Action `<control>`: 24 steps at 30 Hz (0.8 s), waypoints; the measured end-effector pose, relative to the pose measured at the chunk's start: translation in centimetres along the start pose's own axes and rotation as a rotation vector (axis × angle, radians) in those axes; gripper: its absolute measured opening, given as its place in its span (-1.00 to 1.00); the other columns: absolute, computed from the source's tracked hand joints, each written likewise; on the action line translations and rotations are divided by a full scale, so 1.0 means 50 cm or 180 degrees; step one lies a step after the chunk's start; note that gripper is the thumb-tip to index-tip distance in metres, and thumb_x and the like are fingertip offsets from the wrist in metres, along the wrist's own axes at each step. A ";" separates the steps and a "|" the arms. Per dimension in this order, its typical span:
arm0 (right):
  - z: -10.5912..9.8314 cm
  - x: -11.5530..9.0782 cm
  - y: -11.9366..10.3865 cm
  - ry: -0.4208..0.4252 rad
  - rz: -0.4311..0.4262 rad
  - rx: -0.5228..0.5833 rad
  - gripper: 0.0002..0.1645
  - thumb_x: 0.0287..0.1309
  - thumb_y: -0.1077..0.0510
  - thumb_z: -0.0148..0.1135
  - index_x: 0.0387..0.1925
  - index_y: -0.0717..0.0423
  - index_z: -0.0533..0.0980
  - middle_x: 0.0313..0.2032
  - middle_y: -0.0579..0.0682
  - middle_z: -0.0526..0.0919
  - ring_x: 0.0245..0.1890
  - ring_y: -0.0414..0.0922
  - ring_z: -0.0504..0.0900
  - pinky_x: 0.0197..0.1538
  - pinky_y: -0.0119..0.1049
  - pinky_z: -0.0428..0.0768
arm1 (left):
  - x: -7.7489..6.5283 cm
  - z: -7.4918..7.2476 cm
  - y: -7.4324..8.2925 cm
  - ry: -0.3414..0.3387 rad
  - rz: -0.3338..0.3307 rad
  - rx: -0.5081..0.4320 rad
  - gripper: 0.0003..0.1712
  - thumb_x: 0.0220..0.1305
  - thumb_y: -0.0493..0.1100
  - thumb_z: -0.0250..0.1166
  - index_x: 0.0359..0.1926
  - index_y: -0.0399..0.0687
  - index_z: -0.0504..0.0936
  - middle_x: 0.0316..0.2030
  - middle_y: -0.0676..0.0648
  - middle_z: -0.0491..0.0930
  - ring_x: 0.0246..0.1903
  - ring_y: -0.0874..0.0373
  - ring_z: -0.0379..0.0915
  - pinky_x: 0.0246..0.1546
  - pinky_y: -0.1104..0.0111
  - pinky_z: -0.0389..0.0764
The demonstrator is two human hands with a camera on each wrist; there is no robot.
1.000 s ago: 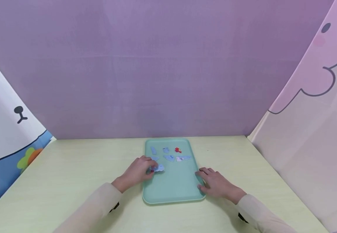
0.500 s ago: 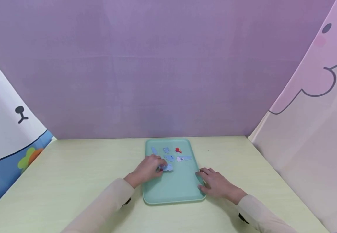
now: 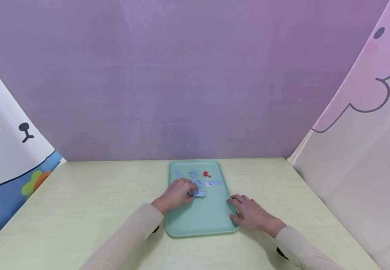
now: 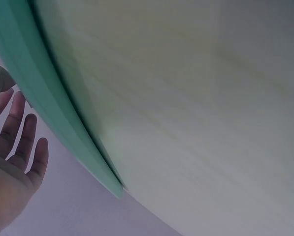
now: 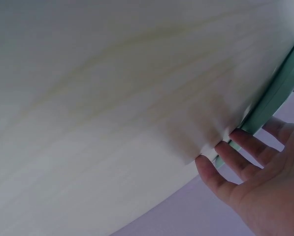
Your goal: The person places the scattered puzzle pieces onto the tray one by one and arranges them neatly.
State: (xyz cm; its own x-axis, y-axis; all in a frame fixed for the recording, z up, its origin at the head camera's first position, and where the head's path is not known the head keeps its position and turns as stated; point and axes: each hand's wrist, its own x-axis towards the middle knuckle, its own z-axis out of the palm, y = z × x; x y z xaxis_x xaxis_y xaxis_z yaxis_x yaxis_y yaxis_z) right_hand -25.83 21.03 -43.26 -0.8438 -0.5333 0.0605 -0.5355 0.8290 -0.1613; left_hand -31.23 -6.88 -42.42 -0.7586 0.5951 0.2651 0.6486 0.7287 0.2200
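Over the left half of the green tray [image 3: 201, 225], my left hand [image 3: 178, 193] pinches a light-blue flat piece with a wavy edge [image 3: 200, 193] between thumb and fingers. Part of that piece is hidden under the fingers. In the left wrist view the same hand [image 4: 14, 157] shows beyond the tray's rim [image 4: 53, 98], and the piece is out of sight. At the tray's right edge my right hand [image 3: 251, 213] rests with its thumb and fingers spread. Its fingertips touch down on the tabletop beside the rim in the right wrist view, where the hand [image 5: 265, 177] holds nothing.
Other small flat pieces lie in the tray's far half: a red one [image 3: 206, 174], a blue one [image 3: 193, 174], another at the upper left [image 3: 178, 173], and a long blue one [image 3: 217, 183]. A purple backdrop [image 3: 181, 93] stands behind the pale table [image 3: 114, 195].
My left hand has moved to the right across the tray with the light-blue piece, passing below the upper pieces. The right hand has stayed at the tray's edge.
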 end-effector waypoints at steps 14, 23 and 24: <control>-0.001 -0.001 0.000 -0.0004 -0.0035 0.0000 -0.41 0.14 -0.06 0.12 0.16 0.10 0.35 0.15 0.12 0.38 0.13 0.09 0.38 0.05 0.11 0.40 | 0.013 0.016 0.000 0.0011 0.0030 0.0002 -0.77 -0.04 -0.17 0.38 -0.26 0.07 0.66 -0.36 0.11 0.63 -0.34 0.21 0.45 -0.25 0.35 0.46; -0.004 -0.004 -0.002 0.0014 -0.0036 0.0028 -0.42 0.13 -0.05 0.13 0.15 0.12 0.36 0.14 0.14 0.39 0.13 0.11 0.38 0.04 0.13 0.40 | 0.015 0.014 0.006 -0.0097 -0.0010 0.0091 -0.77 -0.02 -0.15 0.38 -0.25 0.06 0.66 -0.36 0.12 0.64 -0.32 0.19 0.46 -0.27 0.33 0.46; -0.004 -0.004 -0.002 0.0018 -0.0039 0.0032 -0.42 0.13 -0.05 0.13 0.15 0.12 0.36 0.14 0.14 0.39 0.13 0.11 0.38 0.04 0.14 0.40 | 0.015 0.013 0.007 -0.0107 -0.0015 0.0094 -0.78 -0.02 -0.15 0.37 -0.25 0.06 0.66 -0.36 0.12 0.64 -0.31 0.18 0.46 -0.27 0.32 0.47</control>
State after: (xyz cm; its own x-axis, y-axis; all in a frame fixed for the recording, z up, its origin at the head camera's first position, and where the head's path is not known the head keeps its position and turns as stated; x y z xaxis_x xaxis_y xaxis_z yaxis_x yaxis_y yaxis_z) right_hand -25.62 21.09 -43.05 -0.8373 -0.5425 0.0682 -0.5456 0.8206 -0.1704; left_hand -31.61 -5.94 -42.76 -0.7637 0.6022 0.2324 0.6431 0.7410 0.1933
